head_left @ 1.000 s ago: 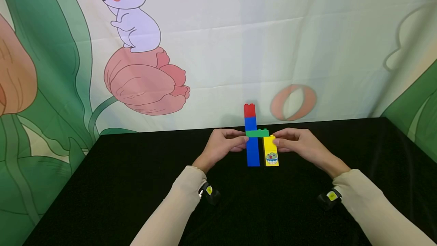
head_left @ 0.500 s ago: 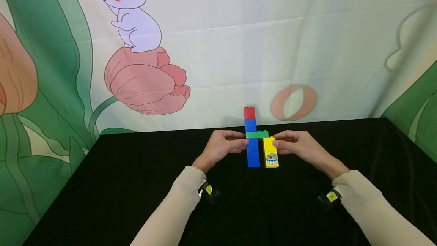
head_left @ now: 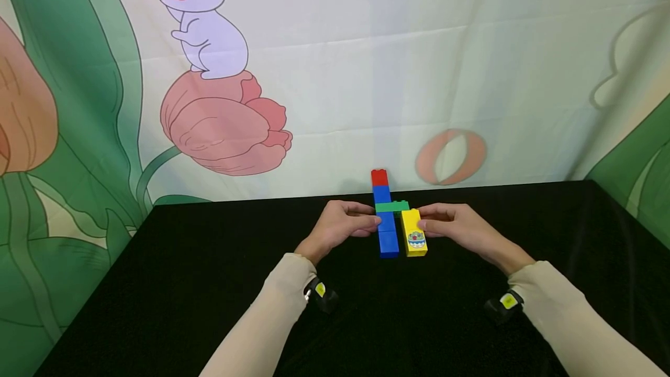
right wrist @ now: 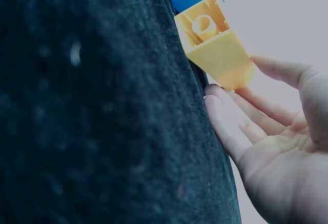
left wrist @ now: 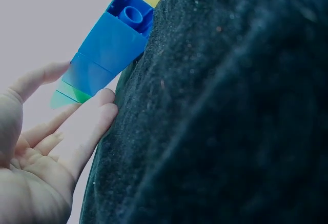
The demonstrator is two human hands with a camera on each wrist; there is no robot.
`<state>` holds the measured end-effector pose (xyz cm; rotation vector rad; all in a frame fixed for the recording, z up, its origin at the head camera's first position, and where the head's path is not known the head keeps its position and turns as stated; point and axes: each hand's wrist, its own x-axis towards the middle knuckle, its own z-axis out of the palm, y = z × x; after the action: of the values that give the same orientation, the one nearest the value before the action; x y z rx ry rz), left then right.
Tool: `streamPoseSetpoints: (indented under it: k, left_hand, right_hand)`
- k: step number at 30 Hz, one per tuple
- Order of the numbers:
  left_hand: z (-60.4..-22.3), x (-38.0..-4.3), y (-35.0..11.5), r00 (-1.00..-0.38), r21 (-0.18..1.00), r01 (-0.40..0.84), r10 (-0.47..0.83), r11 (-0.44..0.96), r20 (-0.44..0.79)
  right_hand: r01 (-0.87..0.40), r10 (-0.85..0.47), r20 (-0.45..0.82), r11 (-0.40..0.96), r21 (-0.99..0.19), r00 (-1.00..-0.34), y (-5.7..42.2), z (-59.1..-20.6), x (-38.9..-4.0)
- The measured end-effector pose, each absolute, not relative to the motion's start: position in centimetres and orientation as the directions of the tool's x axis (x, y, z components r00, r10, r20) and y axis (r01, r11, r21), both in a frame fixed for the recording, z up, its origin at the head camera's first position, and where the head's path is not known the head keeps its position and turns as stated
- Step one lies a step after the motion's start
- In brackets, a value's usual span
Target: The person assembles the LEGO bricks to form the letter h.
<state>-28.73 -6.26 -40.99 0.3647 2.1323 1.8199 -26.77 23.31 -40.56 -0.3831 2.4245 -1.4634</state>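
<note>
A toy brick build leans back, away from the person, low over the black table in the head view. Its left column has lower blue bricks (head_left: 387,234), a flat green brick (head_left: 391,207), another blue brick (head_left: 382,194) and a red brick (head_left: 379,178) at the far end. A yellow brick stack (head_left: 413,228) with a printed bowl lies alongside on the right. My left hand (head_left: 345,220) pinches the blue column near the green brick. The yellow stack's upper part is pinched by my right hand (head_left: 455,223). Hollow undersides of the blue brick (left wrist: 131,15) and yellow brick (right wrist: 204,25) face the wrist cameras.
The black cloth-covered table (head_left: 209,295) spreads around both arms. Behind its far edge hangs a pale curtain (head_left: 335,63) printed with a white animal, flowers and leaves. Each wrist wears a small dark camera.
The brick build has tipped back, its red end sinking lower in the head view while the near ends stay about in place. Both hands keep their hold and have shifted only slightly.
</note>
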Motion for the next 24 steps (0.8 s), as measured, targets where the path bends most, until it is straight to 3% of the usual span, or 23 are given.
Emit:
streamPoseSetpoints:
  k: [7,24]
  left_hand:
    - [-40.84,-28.6,-6.43,-0.905,0.98,-0.03,0.41,0.195,-0.109]
    - [-40.65,-28.45,-6.47,-0.908,0.969,-0.046,0.394,0.244,-0.143]
  right_hand:
    - [-0.099,-0.352,-0.104,0.513,-0.853,-0.93,23.14,-40.82,-26.72]
    - [-0.115,-0.351,-0.085,0.511,-0.852,-0.933,23.06,-41.28,-26.7]
